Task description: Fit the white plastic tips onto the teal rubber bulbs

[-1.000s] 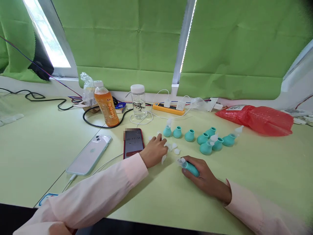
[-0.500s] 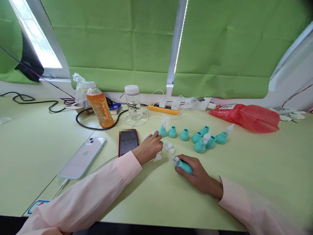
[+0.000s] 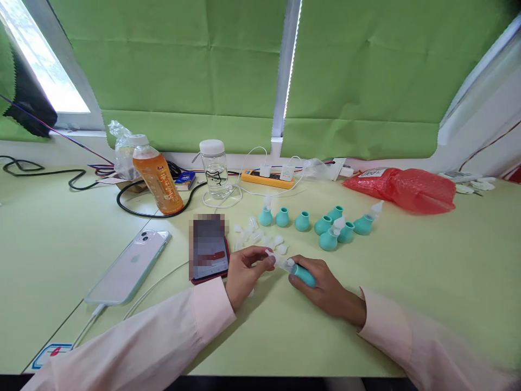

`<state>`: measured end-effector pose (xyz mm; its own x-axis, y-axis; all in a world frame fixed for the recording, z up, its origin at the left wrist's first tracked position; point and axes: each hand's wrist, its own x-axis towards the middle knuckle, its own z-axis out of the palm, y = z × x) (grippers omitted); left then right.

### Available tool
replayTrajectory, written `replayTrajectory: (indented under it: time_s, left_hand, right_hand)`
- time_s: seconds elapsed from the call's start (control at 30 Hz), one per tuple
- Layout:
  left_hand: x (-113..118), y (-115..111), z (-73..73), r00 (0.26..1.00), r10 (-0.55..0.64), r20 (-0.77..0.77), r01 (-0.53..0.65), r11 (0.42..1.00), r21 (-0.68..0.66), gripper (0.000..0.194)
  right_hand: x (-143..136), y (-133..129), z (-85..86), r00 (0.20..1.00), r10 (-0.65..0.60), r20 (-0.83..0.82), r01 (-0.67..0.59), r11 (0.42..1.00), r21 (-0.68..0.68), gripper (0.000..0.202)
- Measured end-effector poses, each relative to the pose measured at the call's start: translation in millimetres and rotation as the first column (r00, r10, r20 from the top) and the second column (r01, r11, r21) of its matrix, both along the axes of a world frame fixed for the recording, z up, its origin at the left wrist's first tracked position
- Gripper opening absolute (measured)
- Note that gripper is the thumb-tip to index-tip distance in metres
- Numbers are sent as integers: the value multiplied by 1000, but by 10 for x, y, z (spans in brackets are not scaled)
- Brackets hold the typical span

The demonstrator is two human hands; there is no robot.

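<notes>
My right hand (image 3: 325, 285) is wrapped round a teal bulb (image 3: 304, 275), which lies on its side with a clear piece at its mouth. Pinched in the fingers of my left hand (image 3: 249, 269) is a small translucent tip (image 3: 272, 255), pointing up and left, close to the bulb's clear end. Behind my hands lies a loose group of clear and white pieces (image 3: 256, 234). Several teal bulbs (image 3: 302, 221) stand upright farther back; a few carry clear tips, such as the one at the right (image 3: 363, 224).
A dark phone (image 3: 209, 250) lies left of the pieces, and a pale phone (image 3: 128, 267) with a white cable farther left. Behind stand an orange drink bottle (image 3: 158, 182), a clear jar (image 3: 216, 174), a power strip (image 3: 267, 179) and a red bag (image 3: 407, 187).
My left hand has come back from the loose pieces toward me and now holds a translucent tip near the bulb. My right hand still holds the bulb. The view has shifted slightly.
</notes>
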<state>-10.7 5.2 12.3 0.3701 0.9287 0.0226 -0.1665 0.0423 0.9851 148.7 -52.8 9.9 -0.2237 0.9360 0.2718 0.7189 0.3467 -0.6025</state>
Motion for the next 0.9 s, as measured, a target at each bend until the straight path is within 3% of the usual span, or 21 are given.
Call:
replayTrajectory:
  time_s: [0.17,0.43,0.57,0.73,0.9]
  left_hand:
    - [-3,-5,-18,1000,5,20,-5,1000,-19,17]
    - [-10,-23,-23,998,-46,48,50,995,-89,22]
    - [-15,-43,-12,990,-118,77,120,992,-28,23]
    - [-23,-41,46,981,-183,63,178,981,75,23]
    - [-36,-16,25,976,-217,0,215,967,138,25]
  right_hand:
    - [-4,10,-29,998,-36,51,34,999,41,15]
    - [23,17,-92,995,-41,92,20,975,223,15]
    - [35,7,-97,994,-17,109,-11,967,253,16]
    - [-1,-21,-63,1000,-27,16,24,987,159,16]
    - [-39,-28,13,979,-17,-204,6,998,-55,23]
